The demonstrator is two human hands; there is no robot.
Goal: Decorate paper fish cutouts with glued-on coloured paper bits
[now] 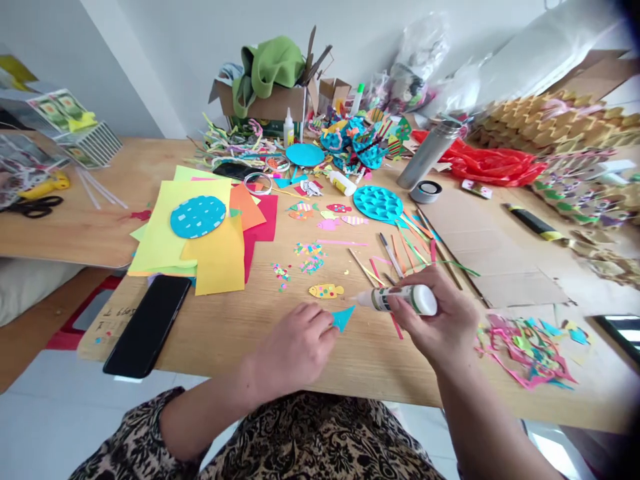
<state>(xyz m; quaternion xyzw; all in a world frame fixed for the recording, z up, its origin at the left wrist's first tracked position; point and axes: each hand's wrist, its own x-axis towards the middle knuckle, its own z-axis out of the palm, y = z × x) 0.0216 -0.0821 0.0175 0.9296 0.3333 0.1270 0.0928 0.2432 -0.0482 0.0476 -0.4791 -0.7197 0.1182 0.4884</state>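
Note:
My right hand [440,317] is wrapped round a white glue bottle [400,299], tipped on its side with the nozzle pointing left. The nozzle is close to a blue paper triangle [344,317]; I cannot tell whether they touch. My left hand [305,340] pinches the left end of that triangle at the table. Just beyond lies a yellow paper fish [326,291] with coloured dots. Small piles of paper confetti [311,259] are behind it. Farther back sit several cut paper fish [329,225] and a blue disc with a scale pattern [378,203].
A black phone [147,327] lies at the left front, beside stacked coloured paper [165,200]. Paper scraps [530,350] and a cardboard sheet [480,247] lie on the right. A steel flask [427,155] and a tape roll [426,192] stand behind.

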